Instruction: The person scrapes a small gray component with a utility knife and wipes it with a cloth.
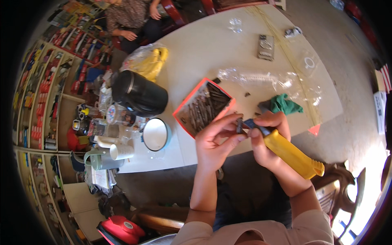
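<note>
Between the thumb and fingers of my left hand (214, 142) is a small dark piece (239, 125), held upright; its exact kind is hard to tell. My right hand (266, 150) grips a yellow-handled utility knife (289, 154) near its blade end, the handle slanting down to the right. The knife's front end (249, 123) almost meets the dark piece; whether they touch is unclear. Just beyond my left hand, an orange-red-edged box (186, 111) holds many slim dark pieces (203, 111). A green and grey cloth (283, 104) lies beyond my right hand.
A black vacuum jug (144, 93), a white basin (155, 134) and a white mug (121, 152) stand at the table's left. Clear plastic wrap (260, 78) and a metal case (265, 47) lie farther back. A person (131, 18) sits across the table, near stocked shelves (39, 98).
</note>
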`<move>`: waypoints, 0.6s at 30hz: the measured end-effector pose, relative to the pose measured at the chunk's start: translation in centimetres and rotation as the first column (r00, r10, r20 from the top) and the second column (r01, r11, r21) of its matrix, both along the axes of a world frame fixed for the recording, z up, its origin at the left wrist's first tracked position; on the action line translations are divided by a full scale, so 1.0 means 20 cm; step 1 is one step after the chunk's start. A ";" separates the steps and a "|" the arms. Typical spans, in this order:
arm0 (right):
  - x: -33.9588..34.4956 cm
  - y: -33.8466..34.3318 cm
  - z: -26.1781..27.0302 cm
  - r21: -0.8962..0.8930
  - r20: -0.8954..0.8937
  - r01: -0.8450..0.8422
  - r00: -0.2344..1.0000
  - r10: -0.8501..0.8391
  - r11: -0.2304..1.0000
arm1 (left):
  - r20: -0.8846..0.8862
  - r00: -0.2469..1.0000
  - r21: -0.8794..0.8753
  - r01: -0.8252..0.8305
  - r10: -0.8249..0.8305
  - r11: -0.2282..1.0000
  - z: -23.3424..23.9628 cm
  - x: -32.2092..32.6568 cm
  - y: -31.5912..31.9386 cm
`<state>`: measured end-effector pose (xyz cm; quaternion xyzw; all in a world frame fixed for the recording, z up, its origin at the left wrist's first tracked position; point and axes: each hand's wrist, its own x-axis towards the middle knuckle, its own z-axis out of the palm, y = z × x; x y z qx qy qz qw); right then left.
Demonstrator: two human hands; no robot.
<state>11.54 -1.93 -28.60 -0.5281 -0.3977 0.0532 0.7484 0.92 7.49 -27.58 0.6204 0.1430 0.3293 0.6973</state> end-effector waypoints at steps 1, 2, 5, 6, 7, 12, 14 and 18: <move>0.00 0.00 0.01 -0.010 0.036 -0.001 0.999 0.001 1.000 | -0.032 0.999 0.048 -0.026 0.027 0.999 -0.01 0.00 0.01; 0.00 0.00 0.01 -0.005 0.025 -0.027 0.999 0.027 1.000 | -0.017 0.999 -0.003 -0.036 0.036 0.999 -0.01 0.00 0.00; 0.02 0.00 0.01 0.005 -0.009 -0.029 1.000 0.029 1.000 | 0.003 1.000 0.002 -0.005 0.005 1.000 0.00 0.02 0.00; 0.02 0.00 0.01 0.016 -0.012 -0.039 0.999 0.039 0.999 | 0.003 1.000 0.005 -0.001 0.001 1.000 0.00 0.02 0.00; 0.03 0.00 0.02 0.027 -0.015 -0.049 0.999 0.050 0.998 | 0.004 1.000 0.008 0.002 -0.002 1.000 0.00 0.02 0.00; 0.02 0.02 0.01 0.052 -0.007 -0.043 0.999 0.043 0.998 | -0.002 1.000 0.001 0.004 -0.004 1.000 0.01 0.01 0.01; 0.02 0.02 0.00 0.060 -0.016 -0.045 0.999 0.046 0.997 | -0.010 1.000 -0.003 0.010 -0.010 1.000 0.02 0.01 0.01; 0.02 0.01 0.01 0.052 0.016 -0.061 0.998 0.061 0.997 | -0.023 1.000 0.025 -0.001 0.002 1.000 0.01 -0.01 0.01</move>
